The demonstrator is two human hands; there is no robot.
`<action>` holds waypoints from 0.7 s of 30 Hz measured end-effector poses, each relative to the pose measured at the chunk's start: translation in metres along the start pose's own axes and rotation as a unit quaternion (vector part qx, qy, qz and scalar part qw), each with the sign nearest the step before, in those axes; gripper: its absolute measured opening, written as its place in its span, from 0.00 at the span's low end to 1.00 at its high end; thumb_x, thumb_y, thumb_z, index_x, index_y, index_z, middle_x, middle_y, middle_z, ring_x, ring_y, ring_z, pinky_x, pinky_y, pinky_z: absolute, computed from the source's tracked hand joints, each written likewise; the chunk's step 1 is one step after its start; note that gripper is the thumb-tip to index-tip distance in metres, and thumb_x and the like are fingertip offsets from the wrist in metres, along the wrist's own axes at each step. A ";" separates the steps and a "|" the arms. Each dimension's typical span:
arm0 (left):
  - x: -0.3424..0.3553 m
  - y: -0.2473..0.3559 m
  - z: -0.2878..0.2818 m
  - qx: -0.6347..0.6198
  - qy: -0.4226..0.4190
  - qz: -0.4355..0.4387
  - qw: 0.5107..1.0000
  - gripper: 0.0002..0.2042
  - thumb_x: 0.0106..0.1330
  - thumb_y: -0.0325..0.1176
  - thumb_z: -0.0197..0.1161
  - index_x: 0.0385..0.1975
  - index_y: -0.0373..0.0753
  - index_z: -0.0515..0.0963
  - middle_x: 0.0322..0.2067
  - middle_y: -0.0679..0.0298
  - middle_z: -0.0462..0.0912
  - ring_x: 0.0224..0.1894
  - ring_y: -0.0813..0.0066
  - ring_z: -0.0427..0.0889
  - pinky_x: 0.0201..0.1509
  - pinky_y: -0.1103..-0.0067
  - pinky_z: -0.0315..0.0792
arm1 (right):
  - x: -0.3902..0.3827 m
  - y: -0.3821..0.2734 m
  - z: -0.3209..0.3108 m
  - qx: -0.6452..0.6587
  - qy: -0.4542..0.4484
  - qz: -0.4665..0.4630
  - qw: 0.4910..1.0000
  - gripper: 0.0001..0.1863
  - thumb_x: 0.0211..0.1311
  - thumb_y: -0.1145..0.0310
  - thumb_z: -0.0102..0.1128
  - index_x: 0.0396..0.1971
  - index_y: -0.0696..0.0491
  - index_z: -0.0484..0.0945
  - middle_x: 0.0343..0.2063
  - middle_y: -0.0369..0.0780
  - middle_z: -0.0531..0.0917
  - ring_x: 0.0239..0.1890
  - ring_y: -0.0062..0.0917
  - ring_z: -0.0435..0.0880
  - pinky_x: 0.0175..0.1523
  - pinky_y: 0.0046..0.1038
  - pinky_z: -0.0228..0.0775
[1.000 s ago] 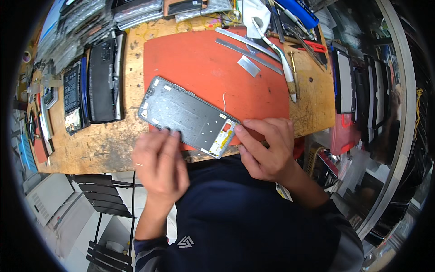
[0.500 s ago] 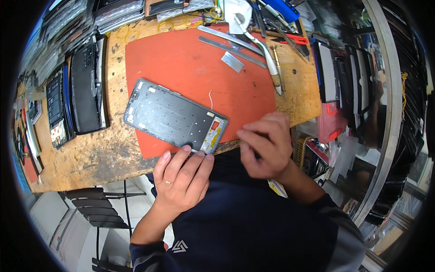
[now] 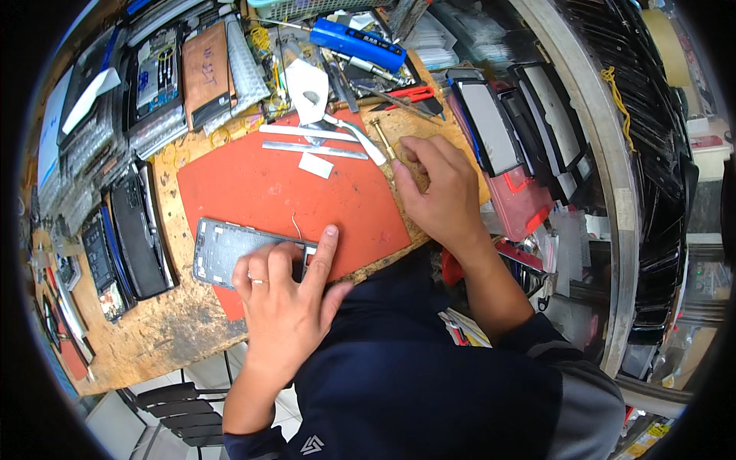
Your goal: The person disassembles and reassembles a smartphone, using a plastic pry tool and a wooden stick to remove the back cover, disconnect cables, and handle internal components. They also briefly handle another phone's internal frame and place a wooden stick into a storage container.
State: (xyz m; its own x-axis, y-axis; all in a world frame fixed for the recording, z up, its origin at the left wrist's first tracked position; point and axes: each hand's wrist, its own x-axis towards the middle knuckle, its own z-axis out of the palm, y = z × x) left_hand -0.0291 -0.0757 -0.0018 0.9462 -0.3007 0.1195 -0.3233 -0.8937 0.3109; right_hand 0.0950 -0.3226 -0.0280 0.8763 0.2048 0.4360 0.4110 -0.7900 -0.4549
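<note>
A dark grey phone frame (image 3: 222,251) lies aslant on the orange-red mat (image 3: 307,207), close to the bench's front edge. My left hand (image 3: 287,299) rests over the frame's right end. Its index finger and thumb are stretched out; the bent middle fingers touch the frame's surface. A short whitish strand (image 3: 296,225) curls on the mat beyond the index fingertip. At the mat's right edge my right hand (image 3: 443,184) is open, thumb and index finger apart. Its fingertips are next to the near end of a thin brass-coloured tool (image 3: 381,136), and whether they touch it I cannot tell.
Metal strips (image 3: 314,149) and a small metal plate (image 3: 315,165) lie on the mat's far side. Behind them are a white-handled tool (image 3: 356,132), red-handled pliers (image 3: 410,95) and a blue powered tool (image 3: 359,46). Phones (image 3: 138,238) stand at left; a metal-edged cabinet (image 3: 594,100) borders the right.
My right hand has moved away from the phone frame to the brass-coloured tool, its fingers spreading. My left hand has slid up over the frame, its index finger now extended. The view has shifted.
</note>
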 end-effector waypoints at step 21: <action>0.000 -0.016 -0.005 -0.028 0.135 -0.037 0.990 0.24 0.62 0.42 0.78 0.57 0.41 0.86 0.56 0.53 0.78 0.64 0.49 0.77 0.75 0.50 0.63 | 0.076 -0.027 0.032 0.039 -0.101 -0.210 0.972 0.07 0.64 0.70 0.70 0.40 0.56 0.87 0.35 0.43 0.85 0.42 0.41 0.87 0.47 0.41 0.80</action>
State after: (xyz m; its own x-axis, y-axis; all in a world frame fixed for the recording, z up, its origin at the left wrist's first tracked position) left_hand -0.0242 -0.0598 -0.0026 0.9316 -0.1277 0.3404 -0.2600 -0.8883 0.3786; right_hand 0.1584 -0.2670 -0.0077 0.6555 0.6150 0.4382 0.7538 -0.5675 -0.3312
